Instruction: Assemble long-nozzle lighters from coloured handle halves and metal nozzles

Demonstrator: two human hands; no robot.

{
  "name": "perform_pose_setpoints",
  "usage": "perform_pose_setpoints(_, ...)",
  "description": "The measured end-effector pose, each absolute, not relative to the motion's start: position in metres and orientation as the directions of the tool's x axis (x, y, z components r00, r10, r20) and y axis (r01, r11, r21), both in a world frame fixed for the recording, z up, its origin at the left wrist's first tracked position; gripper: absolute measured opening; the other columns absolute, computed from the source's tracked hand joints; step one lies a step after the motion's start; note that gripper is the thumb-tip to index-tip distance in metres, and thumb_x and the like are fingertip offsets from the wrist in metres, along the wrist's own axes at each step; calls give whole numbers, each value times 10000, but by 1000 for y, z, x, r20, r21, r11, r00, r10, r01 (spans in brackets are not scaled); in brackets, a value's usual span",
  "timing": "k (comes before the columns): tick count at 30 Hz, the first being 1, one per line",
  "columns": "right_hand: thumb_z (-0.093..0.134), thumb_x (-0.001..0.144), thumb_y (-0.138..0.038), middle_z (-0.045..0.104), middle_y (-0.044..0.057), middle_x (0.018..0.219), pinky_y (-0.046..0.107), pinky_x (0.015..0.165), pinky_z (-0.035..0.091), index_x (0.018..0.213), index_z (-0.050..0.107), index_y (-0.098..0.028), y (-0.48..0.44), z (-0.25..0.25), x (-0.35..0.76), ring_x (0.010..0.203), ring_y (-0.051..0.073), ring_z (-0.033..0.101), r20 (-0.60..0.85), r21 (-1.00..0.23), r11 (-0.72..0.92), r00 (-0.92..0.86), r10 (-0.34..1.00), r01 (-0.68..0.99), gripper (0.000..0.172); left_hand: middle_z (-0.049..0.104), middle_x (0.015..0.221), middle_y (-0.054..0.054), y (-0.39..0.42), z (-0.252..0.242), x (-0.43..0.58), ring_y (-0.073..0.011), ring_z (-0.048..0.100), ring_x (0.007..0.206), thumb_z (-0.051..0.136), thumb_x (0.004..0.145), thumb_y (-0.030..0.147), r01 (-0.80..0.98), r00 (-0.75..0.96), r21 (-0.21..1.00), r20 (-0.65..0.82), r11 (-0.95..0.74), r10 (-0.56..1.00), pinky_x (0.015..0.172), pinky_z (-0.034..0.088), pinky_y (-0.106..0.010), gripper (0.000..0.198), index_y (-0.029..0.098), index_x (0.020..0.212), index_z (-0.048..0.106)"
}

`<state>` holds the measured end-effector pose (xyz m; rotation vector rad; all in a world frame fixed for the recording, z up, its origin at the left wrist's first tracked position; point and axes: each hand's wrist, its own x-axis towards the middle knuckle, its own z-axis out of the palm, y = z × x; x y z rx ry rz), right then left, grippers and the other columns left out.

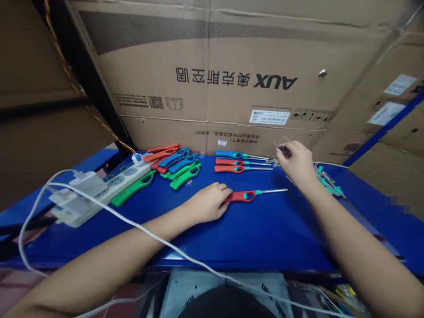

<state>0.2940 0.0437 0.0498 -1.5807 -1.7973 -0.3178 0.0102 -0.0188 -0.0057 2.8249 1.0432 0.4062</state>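
My left hand (207,204) rests on the blue table (265,234), fingers curled round the handle end of a red lighter (245,196) whose metal nozzle points right. My right hand (296,161) reaches to the back right, fingers pinched on a small dark item (284,150) I cannot make out. Just left of that hand lie three lighters in a row (236,162), one blue and two red, nozzles to the right.
A heap of red, blue and green lighters (172,165) lies at the back left beside a white power strip (99,190) with a white cable (139,227) across the table. Teal parts (327,181) lie at the right. A large cardboard box (215,75) walls the back.
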Motion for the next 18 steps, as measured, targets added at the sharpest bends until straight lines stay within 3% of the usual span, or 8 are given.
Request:
perform_pose_setpoints(2, 539, 921, -317, 712, 136, 974, 373, 801, 528, 994, 721, -160, 37, 53, 264, 840, 244, 663, 680, -398, 396, -24, 733, 827, 251, 665, 1061, -123, -18, -9, 12, -253, 625, 1018, 499, 962, 220, 613, 727, 206, 232, -763, 646, 902, 513, -370, 242, 145, 1154, 625)
perform_pose_setpoints(4, 571, 919, -355, 736, 96, 989, 352, 767, 540, 995, 718, -192, 32, 48, 230, 848, 226, 677, 626, -564, 535, -96, 774, 629, 232, 669, 1051, -121, -18, -11, 14, -249, 630, 1023, 493, 972, 222, 610, 724, 210, 245, -764, 645, 912, 512, -368, 233, 147, 1143, 631)
perform_pose_setpoints(8, 585, 918, -358, 754, 65, 976, 328, 738, 545, 996, 709, -200, 26, 31, 173, 848, 202, 695, 419, -770, 533, -352, 837, 351, 215, 678, 1097, -128, -18, -15, 16, -255, 634, 1058, 507, 957, 188, 604, 722, 210, 265, -769, 639, 948, 518, -380, 259, 144, 1183, 627)
perform_pose_setpoints(12, 581, 919, -318, 757, 72, 944, 343, 786, 537, 958, 712, -172, 26, 19, 146, 843, 193, 689, 359, -795, 531, -479, 801, 294, 200, 650, 1261, -156, -18, -18, 15, -282, 610, 1181, 532, 918, 144, 600, 722, 202, 281, -774, 633, 1015, 509, -411, 345, 131, 1256, 601)
perform_pose_setpoints(18, 625, 892, -310, 770, 71, 950, 355, 801, 523, 944, 744, -165, 30, 14, 138, 828, 196, 679, 325, -781, 533, -517, 792, 325, 195, 687, 1215, -154, -18, -20, 16, -289, 666, 1100, 514, 913, 141, 581, 717, 264, 282, -770, 638, 967, 542, -419, 349, 136, 1244, 625)
